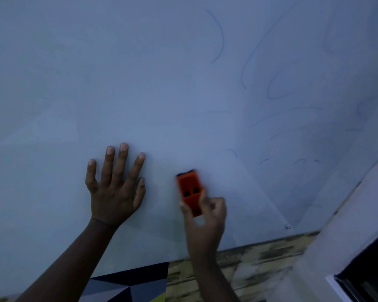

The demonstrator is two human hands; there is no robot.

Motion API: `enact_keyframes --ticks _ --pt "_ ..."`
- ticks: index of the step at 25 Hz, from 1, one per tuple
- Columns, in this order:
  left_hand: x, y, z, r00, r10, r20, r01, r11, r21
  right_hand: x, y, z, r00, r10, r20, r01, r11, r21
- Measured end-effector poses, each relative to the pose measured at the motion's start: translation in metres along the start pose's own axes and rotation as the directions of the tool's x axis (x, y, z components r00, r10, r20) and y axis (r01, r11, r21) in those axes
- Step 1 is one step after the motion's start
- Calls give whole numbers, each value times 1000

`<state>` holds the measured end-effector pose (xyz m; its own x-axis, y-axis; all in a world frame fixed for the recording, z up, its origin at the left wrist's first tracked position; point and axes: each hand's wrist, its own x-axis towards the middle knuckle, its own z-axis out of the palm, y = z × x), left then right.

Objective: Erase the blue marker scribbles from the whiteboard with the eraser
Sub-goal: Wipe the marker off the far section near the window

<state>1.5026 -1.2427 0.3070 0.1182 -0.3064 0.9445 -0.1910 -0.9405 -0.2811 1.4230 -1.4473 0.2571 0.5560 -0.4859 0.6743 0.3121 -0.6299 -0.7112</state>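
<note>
A large whiteboard [96,73] fills most of the head view. Blue marker scribbles [277,88] curl over its right part, with fainter short strokes lower down near the right edge. My right hand [205,219] grips an orange eraser [189,188] by its lower end and holds it against the board, below and left of the scribbles; the hand is blurred. My left hand [114,188] lies flat on the board with fingers spread, to the left of the eraser.
The board's lower edge runs above a mottled tan strip of wall or floor [260,258]. A dark geometric-patterned panel [135,282] sits at the bottom centre. A pale wall with a dark window frame [367,275] stands at the lower right.
</note>
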Motion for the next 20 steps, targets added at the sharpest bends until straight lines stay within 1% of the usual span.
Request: enact_keyframes --ticks 1,2,3,4,6,7,8,10,12,13,14,15,16,18,19,20 --pt "0 0 0 1000 0 -1 0 1000 -3 -17 4 8 989 -108 102 120 985 -121" --pt "0 -1 0 1000 0 -1 0 1000 -2 -28 5 13 968 -179 174 212 957 -198" --pt "-1 -1 1 1000 3 -3 -3 1000 0 -34 6 14 953 -213 214 262 936 -236" --pt "-1 -2 1 1000 9 1 -9 1000 2 -34 4 13 943 -242 231 297 923 -245" --pt "-1 -3 0 1000 21 6 -21 1000 -9 -20 -4 7 929 -299 217 346 909 -232" --pt "-1 -3 0 1000 23 0 -23 1000 -18 -8 -9 3 930 -316 187 354 908 -224" --pt "-2 -2 0 1000 16 -5 -17 999 -27 6 -14 -2 942 -307 139 331 920 -208" --pt "-5 0 2 1000 0 -12 0 999 -33 39 -17 -16 978 -209 10 208 967 -148" --pt "-5 0 2 1000 6 -15 -6 1000 -30 70 -12 -34 991 -16 -131 18 1000 10" --pt "-5 1 2 1000 6 -18 -7 999 -33 81 -2 -42 975 116 -191 -94 988 122" --pt "-5 1 2 1000 1 -21 -1 999 -39 89 11 -49 939 251 -234 -199 954 224" --pt "-5 2 2 1000 -9 -26 8 999 -44 94 20 -56 896 367 -251 -291 911 293" --pt "-6 3 3 999 -19 -28 18 999 -42 97 28 -61 865 434 -251 -347 879 326" --pt "-6 5 4 999 -22 -25 22 999 -35 103 28 -62 850 476 -225 -379 850 367" --pt "-7 5 4 1000 -19 -22 18 999 -34 106 18 -58 853 472 -223 -370 848 379" --pt "-8 5 5 1000 -17 -20 17 999 -34 108 3 -52 869 433 -242 -329 868 372"
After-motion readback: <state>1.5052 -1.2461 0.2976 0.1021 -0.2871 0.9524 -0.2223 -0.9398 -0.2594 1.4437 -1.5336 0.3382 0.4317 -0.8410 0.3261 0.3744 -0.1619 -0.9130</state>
